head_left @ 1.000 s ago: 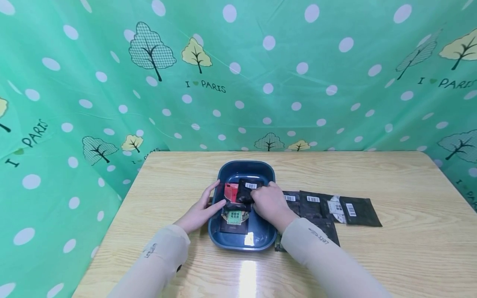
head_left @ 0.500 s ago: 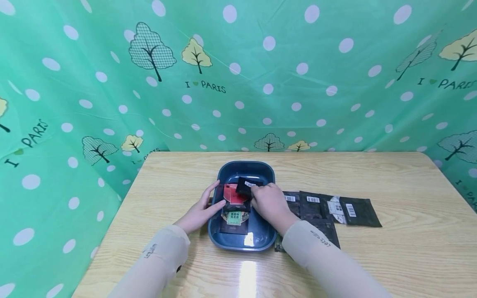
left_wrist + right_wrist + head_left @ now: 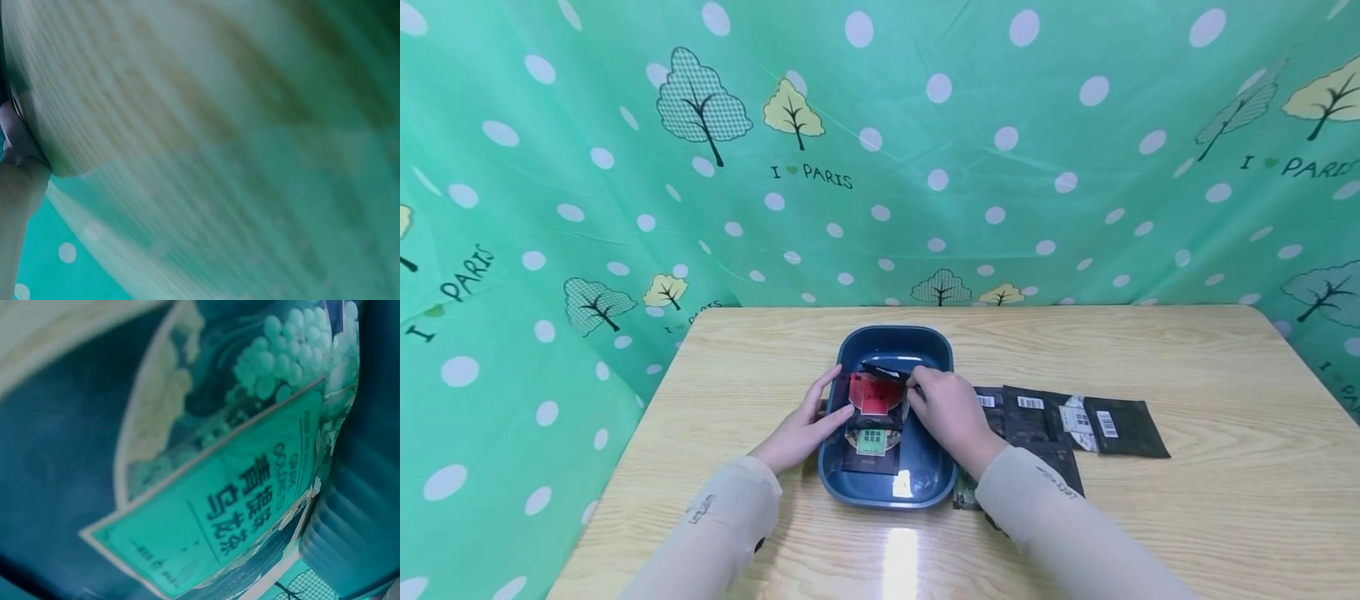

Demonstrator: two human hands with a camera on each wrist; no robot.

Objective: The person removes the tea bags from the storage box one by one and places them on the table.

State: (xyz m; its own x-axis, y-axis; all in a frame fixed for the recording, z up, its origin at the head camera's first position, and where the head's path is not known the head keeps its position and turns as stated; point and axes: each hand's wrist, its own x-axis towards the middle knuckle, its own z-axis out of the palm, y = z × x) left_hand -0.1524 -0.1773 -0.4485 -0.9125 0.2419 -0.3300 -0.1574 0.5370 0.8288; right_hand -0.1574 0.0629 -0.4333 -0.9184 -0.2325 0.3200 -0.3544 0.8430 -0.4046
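Observation:
A dark blue tub (image 3: 925, 475) stands before me in the head view. In its left half lie a black tea packet with a red label (image 3: 874, 396) and, nearer me, one with a green label (image 3: 871, 457). Thumb and fingers of my right hand (image 3: 951, 417) pinch a dark packet (image 3: 886, 372), seen nearly edge-on over the far end of the red one. My left hand (image 3: 797, 432) rests at the tub's left rim, fingers extended, the thumb reaching over the rim beside the red-labelled packet.
Right of the tub, several dark packets (image 3: 1030, 412) lie overlapping on the wooden table (image 3: 1195, 358). In the right wrist view, a green-labelled packet (image 3: 244, 487) lies beside a ribbed blue wall (image 3: 356, 531). A green dotted curtain (image 3: 880, 225) hangs behind.
The packet in my right hand has tipped from showing its barcode side to nearly edge-on, uncovering more of the red label. My left hand keeps its place at the rim.

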